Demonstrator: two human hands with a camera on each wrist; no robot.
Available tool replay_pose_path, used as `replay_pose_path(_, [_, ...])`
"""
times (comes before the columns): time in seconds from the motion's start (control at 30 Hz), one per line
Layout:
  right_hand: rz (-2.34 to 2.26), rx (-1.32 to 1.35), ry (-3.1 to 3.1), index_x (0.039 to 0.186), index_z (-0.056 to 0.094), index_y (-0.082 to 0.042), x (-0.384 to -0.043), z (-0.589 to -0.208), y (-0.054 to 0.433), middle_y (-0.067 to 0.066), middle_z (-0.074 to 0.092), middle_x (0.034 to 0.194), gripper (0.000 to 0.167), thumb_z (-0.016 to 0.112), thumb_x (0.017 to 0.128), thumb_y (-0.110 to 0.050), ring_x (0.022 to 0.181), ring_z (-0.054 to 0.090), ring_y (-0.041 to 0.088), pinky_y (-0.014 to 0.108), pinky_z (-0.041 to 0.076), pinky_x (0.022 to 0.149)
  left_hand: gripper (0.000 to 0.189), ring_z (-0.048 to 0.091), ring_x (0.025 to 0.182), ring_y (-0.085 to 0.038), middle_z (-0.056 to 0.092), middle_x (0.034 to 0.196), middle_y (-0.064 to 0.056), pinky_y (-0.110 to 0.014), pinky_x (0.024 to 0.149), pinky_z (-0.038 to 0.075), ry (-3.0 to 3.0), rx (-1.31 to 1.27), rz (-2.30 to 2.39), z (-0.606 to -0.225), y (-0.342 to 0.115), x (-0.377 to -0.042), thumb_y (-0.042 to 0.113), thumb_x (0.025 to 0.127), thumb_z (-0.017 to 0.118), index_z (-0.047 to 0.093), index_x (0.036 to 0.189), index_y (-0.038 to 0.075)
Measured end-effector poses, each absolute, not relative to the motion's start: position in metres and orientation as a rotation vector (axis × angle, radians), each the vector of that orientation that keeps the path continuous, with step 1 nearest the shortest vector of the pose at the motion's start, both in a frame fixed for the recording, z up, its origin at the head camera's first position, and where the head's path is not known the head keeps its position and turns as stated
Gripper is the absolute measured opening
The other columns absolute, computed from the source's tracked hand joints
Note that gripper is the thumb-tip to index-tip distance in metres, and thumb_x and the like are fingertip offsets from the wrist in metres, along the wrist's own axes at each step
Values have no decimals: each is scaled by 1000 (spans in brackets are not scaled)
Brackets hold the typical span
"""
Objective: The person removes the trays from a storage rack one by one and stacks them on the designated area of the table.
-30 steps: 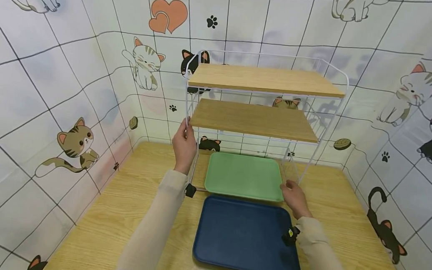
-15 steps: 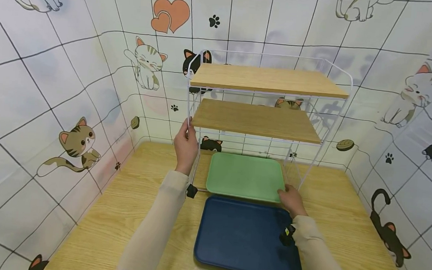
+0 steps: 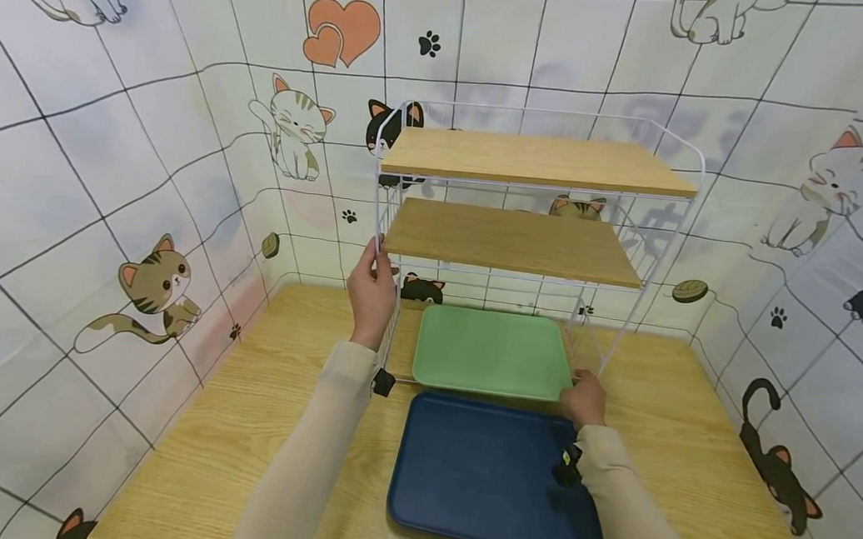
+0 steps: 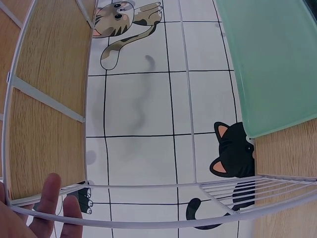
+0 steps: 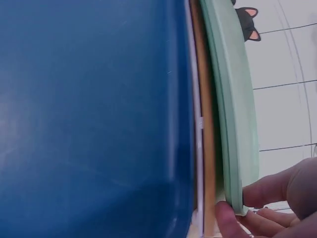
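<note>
A white wire rack [image 3: 491,271] with wooden shelves stands at the back of the table. My left hand [image 3: 372,295] grips its left front post near the middle shelf [image 3: 512,240]. In the left wrist view, fingers [image 4: 50,196] of that hand show behind the white wire. A green tray [image 3: 493,353] lies on the bottom shelf. At its front right corner, my right hand [image 3: 584,399] pinches the rim. The right wrist view shows the thumb and fingertips on either side of the green rim [image 5: 233,163].
A dark blue tray [image 3: 495,479] lies on the wooden table [image 3: 240,423] in front of the rack, beneath the right forearm. The top shelf [image 3: 537,160] bears nothing. Behind and at both sides stand walls [image 3: 146,158] with a cat print.
My right hand has shifted from the green tray's right edge to its front corner. The tray's front right corner has moved slightly right and back. The left hand keeps its hold.
</note>
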State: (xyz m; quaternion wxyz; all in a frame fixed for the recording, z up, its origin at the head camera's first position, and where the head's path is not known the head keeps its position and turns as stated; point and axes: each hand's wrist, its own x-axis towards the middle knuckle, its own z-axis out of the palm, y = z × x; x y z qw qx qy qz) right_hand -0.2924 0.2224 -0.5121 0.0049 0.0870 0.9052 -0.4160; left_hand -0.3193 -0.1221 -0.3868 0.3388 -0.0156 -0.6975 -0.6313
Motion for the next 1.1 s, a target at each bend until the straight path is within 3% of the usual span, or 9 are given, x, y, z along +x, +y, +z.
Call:
replay_pose_path(0.2, [-1455, 321, 2764, 154, 20, 17, -294, -507, 222, 43, 41, 146, 74, 38, 83, 7, 131, 44, 56, 53, 50, 97, 40, 71, 90, -40, 63, 143, -8, -19, 48, 39, -1829, -46, -1621, -387, -122, -320, 19, 111, 43, 55, 150, 13])
replay_pose_path(0.43, [-1700, 358, 2553, 157, 14, 15, -298, -507, 221, 43, 32, 151, 75, 38, 87, 9, 128, 48, 57, 40, 62, 76, 39, 72, 79, -26, 64, 140, -11, -21, 48, 39, -1812, -51, -1592, -386, -121, -320, 17, 110, 44, 58, 147, 10])
replay_pose_path(0.6, [-1759, 296, 2474, 156, 16, 16, -297, -505, 218, 42, 28, 153, 68, 37, 92, 7, 123, 51, 53, 41, 62, 80, 40, 71, 82, -33, 65, 139, -10, -20, 48, 39, -1831, -37, -1597, -386, -121, -318, 18, 111, 44, 56, 148, 11])
replay_pose_path(0.87, [-1760, 248, 2445, 155, 24, 14, -296, -500, 215, 38, 38, 145, 60, 34, 98, 1, 99, 63, 31, 39, 61, 80, 40, 71, 85, -39, 65, 138, -11, -19, 49, 40, -1824, -55, -1602, -388, -122, -320, 18, 111, 45, 55, 149, 11])
replay_pose_path(0.97, [-1796, 231, 2424, 156, 23, 13, -295, -500, 214, 38, 38, 145, 62, 33, 96, 3, 97, 63, 31, 40, 61, 80, 40, 71, 86, -38, 65, 139, -11, -19, 49, 40, -1825, -58, -1604, -389, -122, -321, 18, 111, 44, 55, 149, 10])
replay_pose_path(1.1, [-1808, 215, 2444, 157, 23, 13, -295, -500, 214, 38, 34, 151, 64, 32, 94, 7, 99, 62, 31, 32, 60, 74, 40, 70, 87, -41, 69, 127, -15, -20, 49, 39, -1828, -46, -1609, -389, -123, -321, 18, 111, 44, 55, 149, 9])
